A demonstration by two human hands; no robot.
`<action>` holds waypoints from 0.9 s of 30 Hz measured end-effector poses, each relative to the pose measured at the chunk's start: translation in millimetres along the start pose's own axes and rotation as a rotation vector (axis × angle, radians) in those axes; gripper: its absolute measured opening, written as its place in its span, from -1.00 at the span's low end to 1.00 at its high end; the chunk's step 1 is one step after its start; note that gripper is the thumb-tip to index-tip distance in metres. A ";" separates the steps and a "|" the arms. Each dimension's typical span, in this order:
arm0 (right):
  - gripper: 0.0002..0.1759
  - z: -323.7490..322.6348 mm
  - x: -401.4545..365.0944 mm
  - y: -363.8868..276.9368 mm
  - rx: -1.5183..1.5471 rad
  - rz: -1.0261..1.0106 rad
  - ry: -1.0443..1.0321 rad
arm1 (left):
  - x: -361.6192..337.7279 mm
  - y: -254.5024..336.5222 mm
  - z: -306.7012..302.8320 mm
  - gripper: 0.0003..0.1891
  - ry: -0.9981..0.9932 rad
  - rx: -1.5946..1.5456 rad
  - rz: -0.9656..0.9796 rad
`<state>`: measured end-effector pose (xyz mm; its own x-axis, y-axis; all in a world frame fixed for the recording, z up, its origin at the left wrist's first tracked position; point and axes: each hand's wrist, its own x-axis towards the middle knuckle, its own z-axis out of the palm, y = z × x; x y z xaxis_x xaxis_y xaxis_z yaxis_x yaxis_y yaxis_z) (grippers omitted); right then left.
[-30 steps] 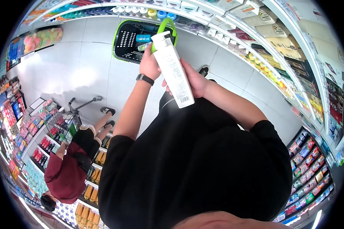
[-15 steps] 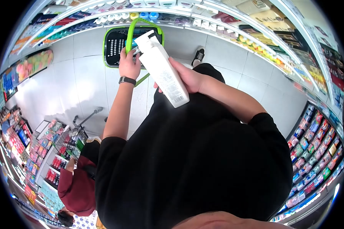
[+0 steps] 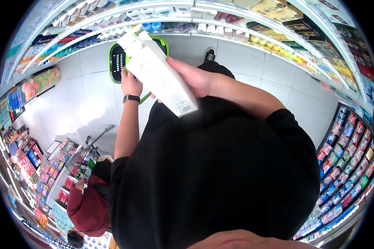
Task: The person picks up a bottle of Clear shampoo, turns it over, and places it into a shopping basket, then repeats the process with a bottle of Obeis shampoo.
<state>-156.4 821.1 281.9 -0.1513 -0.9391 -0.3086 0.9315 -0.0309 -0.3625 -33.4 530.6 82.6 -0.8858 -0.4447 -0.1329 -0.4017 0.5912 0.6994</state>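
Observation:
My right hand [image 3: 194,79] is wrapped around a large white pump bottle [image 3: 164,81], thumb on its near face. The bottle is tilted, its pump head pointing to the upper left and its base toward my body; small print and a barcode show on it. My left hand [image 3: 131,85], with a dark band at the wrist, is closed on the green handle of a black shopping basket [image 3: 110,62]. The bottle covers most of the handle and much of the basket's inside.
Shelves of bottles and packets [image 3: 224,27] curve along the front. A rack of small packets [image 3: 345,162] stands on the right. At lower left, a person in a dark red shirt [image 3: 87,205] is beside a wire shopping cart [image 3: 81,159]. Pale tiles [image 3: 89,99] cover the floor.
The bottle, both hands and the basket have shifted left in view. The bottle now covers more of the basket and its handle. Both grips stay the same.

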 end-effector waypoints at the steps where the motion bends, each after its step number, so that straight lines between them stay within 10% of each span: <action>1: -0.20 0.5 -5.2 -5.7 0.009 0.008 -0.037 | 0.3 6.1 1.0 -0.64 0.019 -0.075 -0.030; 8: -0.08 -2.6 -29.3 -33.1 0.019 0.020 -0.022 | 11.8 55.8 -1.5 -0.76 0.124 0.455 0.253; 27: 0.07 20.0 -33.7 47.2 0.056 -0.095 0.038 | -7.7 19.8 -19.7 -0.79 0.108 0.380 0.202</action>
<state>-100.7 844.5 292.8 -0.2512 -0.9173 -0.3089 0.9293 -0.1392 -0.3422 -29.9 532.5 111.3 -0.9341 -0.3504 0.0685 -0.2975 0.8700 0.3932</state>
